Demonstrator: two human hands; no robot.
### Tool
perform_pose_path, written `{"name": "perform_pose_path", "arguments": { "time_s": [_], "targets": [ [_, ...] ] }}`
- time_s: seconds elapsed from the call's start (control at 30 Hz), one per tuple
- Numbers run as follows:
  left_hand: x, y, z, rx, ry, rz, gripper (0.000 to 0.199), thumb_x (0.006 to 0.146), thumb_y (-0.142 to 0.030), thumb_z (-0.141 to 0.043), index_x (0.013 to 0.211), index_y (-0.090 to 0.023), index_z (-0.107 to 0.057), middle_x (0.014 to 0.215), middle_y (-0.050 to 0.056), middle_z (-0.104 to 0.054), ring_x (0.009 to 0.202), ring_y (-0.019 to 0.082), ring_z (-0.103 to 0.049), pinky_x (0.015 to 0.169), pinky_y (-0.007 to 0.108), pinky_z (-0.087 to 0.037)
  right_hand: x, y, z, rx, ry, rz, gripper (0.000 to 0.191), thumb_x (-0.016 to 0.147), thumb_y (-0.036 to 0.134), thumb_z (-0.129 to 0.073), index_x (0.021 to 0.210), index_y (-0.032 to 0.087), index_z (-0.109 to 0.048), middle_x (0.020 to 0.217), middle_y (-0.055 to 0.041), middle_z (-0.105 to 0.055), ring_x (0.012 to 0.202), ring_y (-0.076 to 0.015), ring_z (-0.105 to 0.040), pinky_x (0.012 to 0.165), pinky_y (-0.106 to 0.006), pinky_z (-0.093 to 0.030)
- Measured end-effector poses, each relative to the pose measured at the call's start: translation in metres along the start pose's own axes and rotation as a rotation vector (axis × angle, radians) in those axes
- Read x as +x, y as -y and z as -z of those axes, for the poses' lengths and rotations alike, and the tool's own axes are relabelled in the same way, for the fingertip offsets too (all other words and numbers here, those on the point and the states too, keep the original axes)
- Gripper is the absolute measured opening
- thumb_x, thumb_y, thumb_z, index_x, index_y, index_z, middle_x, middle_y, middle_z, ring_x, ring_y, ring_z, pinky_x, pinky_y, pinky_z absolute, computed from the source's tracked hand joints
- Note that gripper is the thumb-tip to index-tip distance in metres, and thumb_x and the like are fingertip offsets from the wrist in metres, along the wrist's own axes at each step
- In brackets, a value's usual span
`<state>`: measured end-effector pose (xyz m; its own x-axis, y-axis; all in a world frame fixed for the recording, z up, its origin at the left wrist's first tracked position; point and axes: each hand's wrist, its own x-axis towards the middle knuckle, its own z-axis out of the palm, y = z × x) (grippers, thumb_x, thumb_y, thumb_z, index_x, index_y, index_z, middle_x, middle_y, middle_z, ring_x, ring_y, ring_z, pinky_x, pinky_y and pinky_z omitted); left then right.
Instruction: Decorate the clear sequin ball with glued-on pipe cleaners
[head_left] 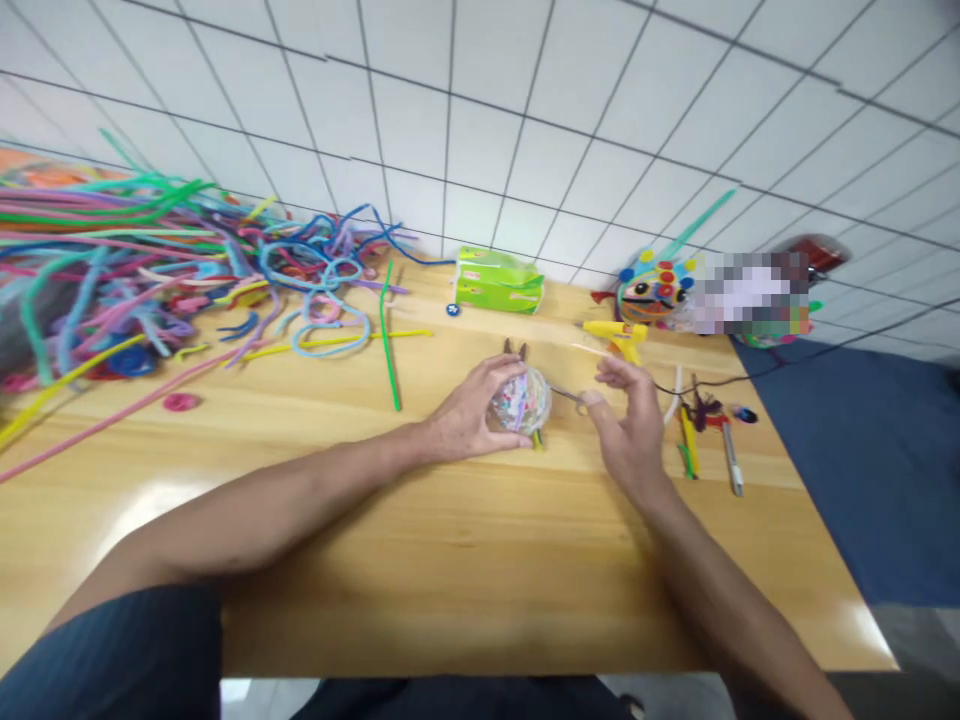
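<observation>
Single head-worn view, facing forward and down over tabletop (465, 560)

Craft workspace, wooden table (450, 560), heaped pipe cleaners (187, 235), yellow glue gun (624, 333)

The ball (531, 398) is multicoloured; the glue gun (616, 331) yellow; the packet (499, 281) lime green; the wall (491, 120) white, dark-gridded.

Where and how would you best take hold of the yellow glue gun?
Probably by the handle, coming from the near side: the glue gun appears to lie flat, its handle jutting toward the right hand and its nozzle end facing left.
</observation>
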<state>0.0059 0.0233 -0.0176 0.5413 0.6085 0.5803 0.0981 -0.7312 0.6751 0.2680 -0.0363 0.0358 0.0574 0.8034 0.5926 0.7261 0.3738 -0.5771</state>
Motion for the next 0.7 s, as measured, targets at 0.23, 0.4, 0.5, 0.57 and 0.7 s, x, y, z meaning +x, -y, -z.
{"name": "perform_pose_path", "arguments": {
  "time_s": [0.23, 0.4, 0.5, 0.57, 0.7],
  "targets": [
    [-0.002, 0.001, 0.004, 0.022, -0.023, -0.03, 0.111, 0.088, -0.065, -0.084, 0.172, -0.027, -0.021, 0.17, 0.024, -0.043, 0.162, 0.042, -0.042, 0.133, 0.066, -0.039, -0.04, 0.012, -0.035, 0.141, 0.09, 0.109, 0.037, 0.103, 0.037, -0.062, 0.138, 0.024, -0.063, 0.126, -0.0117, -0.071, 0.12, -0.0309, -0.067, 0.107, -0.056, -0.055],
    [0.0, -0.012, 0.016, 0.067, -0.135, 0.038, 0.072, 0.106, -0.055, -0.062, 0.165, -0.024, -0.034, 0.167, 0.022, -0.046, 0.163, 0.036, -0.041, 0.134, 0.064, -0.036, -0.046, -0.003, -0.036, 0.2, 0.047, 0.073, 0.04, 0.104, 0.037, -0.061, 0.142, 0.024, -0.062, 0.13, -0.0125, -0.069, 0.117, -0.0292, -0.067, 0.104, -0.053, -0.055],
    [0.007, -0.024, 0.022, 0.105, -0.164, 0.102, 0.054, 0.11, -0.048, -0.057, 0.156, -0.023, -0.046, 0.165, 0.021, -0.049, 0.16, 0.033, -0.044, 0.132, 0.062, -0.039, -0.046, -0.009, -0.036, 0.216, 0.032, 0.034, 0.04, 0.104, 0.04, -0.061, 0.14, 0.023, -0.063, 0.131, -0.0136, -0.069, 0.118, -0.0302, -0.067, 0.105, -0.055, -0.054],
    [0.013, -0.03, 0.026, 0.13, -0.184, 0.115, 0.047, 0.11, -0.047, -0.056, 0.149, -0.022, -0.052, 0.164, 0.02, -0.05, 0.158, 0.031, -0.047, 0.131, 0.059, -0.041, -0.047, -0.014, -0.037, 0.236, 0.022, -0.015, 0.04, 0.104, 0.043, -0.061, 0.138, 0.023, -0.064, 0.131, -0.0138, -0.069, 0.118, -0.031, -0.067, 0.106, -0.057, -0.053],
    [0.02, -0.038, 0.039, 0.173, -0.24, 0.063, 0.033, 0.111, -0.041, -0.055, 0.135, -0.019, -0.063, 0.153, 0.02, -0.061, 0.149, 0.028, -0.056, 0.126, 0.051, -0.047, -0.047, -0.02, -0.039, 0.275, 0.013, -0.108, 0.041, 0.103, 0.048, -0.061, 0.134, 0.023, -0.065, 0.129, -0.014, -0.07, 0.118, -0.0317, -0.068, 0.108, -0.06, -0.052]
  ]
}}
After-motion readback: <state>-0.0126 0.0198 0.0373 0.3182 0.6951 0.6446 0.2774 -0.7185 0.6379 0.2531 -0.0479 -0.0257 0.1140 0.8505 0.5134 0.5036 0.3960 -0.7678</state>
